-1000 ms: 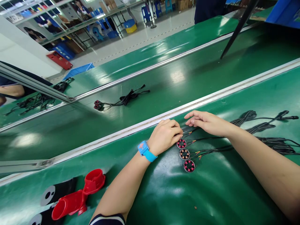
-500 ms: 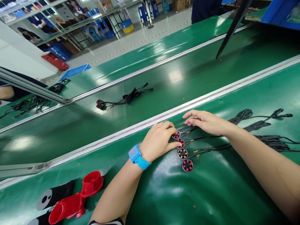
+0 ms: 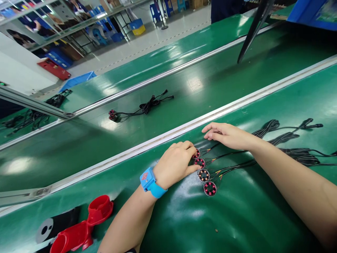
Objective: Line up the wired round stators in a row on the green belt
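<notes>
Several round motor stators [image 3: 203, 175] with red or copper-coloured windings lie in a slanting row on the green mat. My left hand [image 3: 177, 162], wearing a blue wrist strap [image 3: 152, 183], has its curled fingers on the farthest stator [image 3: 196, 154]. Its thumb lies along the near edge of the second stator [image 3: 199, 163], so the two sit between thumb and fingers. Just beyond the row, my right hand [image 3: 225, 135] hovers with loosely extended fingers and nothing in them. Black cables [image 3: 237, 165] run from the stators under my right forearm to bundled coils [image 3: 300, 156].
Red plastic housings [image 3: 100, 209] and a black cylinder [image 3: 59, 224] lie at lower left. Past a metal rail [image 3: 163, 138], another stator with a cable [image 3: 149, 107] lies on the green belt. A dark bar [image 3: 254, 33] and a blue bin [image 3: 313, 15] stand at upper right.
My left thumb has slid from on top of the second stator to its near edge. My right hand stays open near the row. The view has shifted slightly.
</notes>
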{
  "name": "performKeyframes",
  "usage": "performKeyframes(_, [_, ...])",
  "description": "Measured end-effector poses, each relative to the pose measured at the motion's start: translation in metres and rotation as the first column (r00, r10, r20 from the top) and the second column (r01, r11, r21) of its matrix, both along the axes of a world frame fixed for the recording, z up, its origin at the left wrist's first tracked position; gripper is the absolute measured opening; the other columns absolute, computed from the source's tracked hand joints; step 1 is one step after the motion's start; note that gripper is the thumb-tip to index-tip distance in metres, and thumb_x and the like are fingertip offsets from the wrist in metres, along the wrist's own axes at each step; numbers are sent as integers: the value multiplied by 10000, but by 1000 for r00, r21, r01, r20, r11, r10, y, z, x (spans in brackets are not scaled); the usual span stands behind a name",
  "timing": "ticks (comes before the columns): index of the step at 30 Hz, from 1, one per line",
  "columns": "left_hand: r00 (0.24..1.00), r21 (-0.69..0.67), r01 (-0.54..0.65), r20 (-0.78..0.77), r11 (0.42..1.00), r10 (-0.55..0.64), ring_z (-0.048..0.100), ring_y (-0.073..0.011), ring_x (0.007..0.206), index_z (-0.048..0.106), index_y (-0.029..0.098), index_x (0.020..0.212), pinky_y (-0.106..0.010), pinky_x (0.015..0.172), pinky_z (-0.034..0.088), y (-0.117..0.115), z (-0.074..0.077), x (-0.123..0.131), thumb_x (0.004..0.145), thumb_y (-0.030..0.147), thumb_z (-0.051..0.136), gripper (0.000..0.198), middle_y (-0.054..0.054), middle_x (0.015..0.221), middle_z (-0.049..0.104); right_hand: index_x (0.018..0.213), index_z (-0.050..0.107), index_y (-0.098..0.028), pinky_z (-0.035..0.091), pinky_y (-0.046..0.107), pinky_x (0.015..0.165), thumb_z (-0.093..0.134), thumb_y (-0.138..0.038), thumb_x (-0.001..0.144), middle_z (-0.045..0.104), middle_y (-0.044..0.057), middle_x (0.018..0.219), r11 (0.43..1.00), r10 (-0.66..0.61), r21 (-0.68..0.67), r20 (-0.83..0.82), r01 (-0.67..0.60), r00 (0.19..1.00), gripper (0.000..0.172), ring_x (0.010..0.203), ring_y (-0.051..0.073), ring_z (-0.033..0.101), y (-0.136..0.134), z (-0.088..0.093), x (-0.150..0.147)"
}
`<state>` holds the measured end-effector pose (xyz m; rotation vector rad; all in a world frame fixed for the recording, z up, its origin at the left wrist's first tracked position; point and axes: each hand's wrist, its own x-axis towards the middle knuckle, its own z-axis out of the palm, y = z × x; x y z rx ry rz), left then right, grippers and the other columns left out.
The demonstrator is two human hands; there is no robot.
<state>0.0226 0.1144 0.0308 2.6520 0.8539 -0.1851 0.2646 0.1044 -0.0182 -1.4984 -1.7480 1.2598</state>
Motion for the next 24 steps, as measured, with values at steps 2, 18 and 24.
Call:
performKeyframes(2, [1000, 37, 10, -15, 999, -9, 548, -260, 1039, 636, 175, 1070, -435, 916, 463, -8, 8, -1, 868, 413, 730, 327, -59, 1148, 579, 1179, 597, -219, 495, 312, 909, 510, -193, 967, 700, 25, 1088, 1000, 0, -1, 0, 0, 1000, 231, 1032, 166, 649, 0, 0, 0])
performKeyframes(18, [980, 202, -61, -174, 978, 97, 595, -278, 881, 654, 188, 929, -434, 767, 459, -34, 48, -29, 892, 370, 702, 191, -36, 898, 612, 1165, 598, -241, 504, 351, 931, 524, -461, 950, 668, 27, 1112, 993, 43, 104, 23, -45, 999, 317, 1040, 192, 626, -6, -2, -8])
performKeyframes(24, [998, 209, -59, 20, 976, 56, 604, -242, 880, 651, 188, 936, -399, 786, 484, -40, 64, -43, 883, 415, 712, 242, -20, 915, 631, 1160, 584, -227, 489, 405, 969, 522, -415, 907, 650, 42, 1186, 930, 61, 323, 328, -173, 943, 322, 1082, 232, 615, 51, -4, -47])
